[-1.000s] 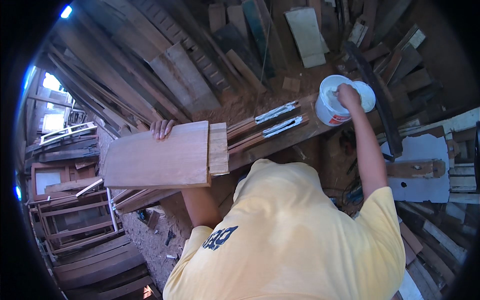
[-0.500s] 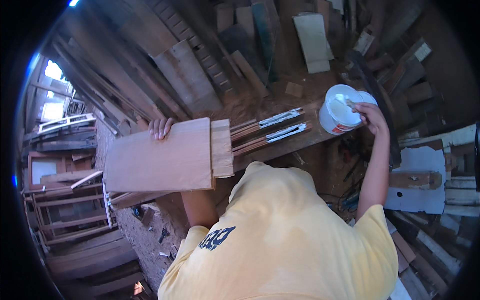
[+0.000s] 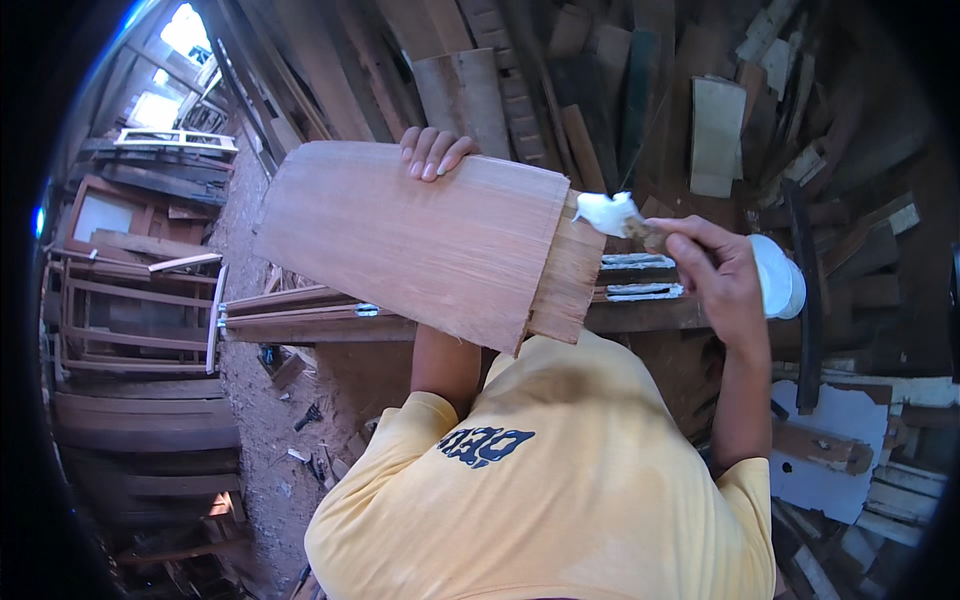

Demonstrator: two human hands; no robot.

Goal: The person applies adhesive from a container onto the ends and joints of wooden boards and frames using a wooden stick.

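A: What just changed?

B: The right hand [image 3: 720,275] has come over to the big board [image 3: 410,230]. It pinches a little stick [image 3: 650,237] with a fat blob of white paste [image 3: 604,212] on the tip. Half a second ago the stick was up over the tub, and before that the hand was down inside it.

A: What does that mean for the work?

B: I think the scooping is done for this turn. The paste is now by the board's thin end [image 3: 570,275].

A: Does it touch the wood?

B: Hard to say. The blob is right by the top corner, but from up here I can't tell.

A: And the left hand [image 3: 437,153]?

B: It grips the board's top edge, fingers curled over, same as before. The board is held up in front of the yellow shirt [image 3: 540,500].

A: What's past that?

B: Wooden strips [image 3: 290,311] on the counter [image 3: 655,317], with white smears [image 3: 645,292] round their slots. Then the white tub [image 3: 782,280], partly behind the right hand.

A: And far off?

B: Lots of planks [image 3: 465,105]. They look shifted because the whole view has swung round.
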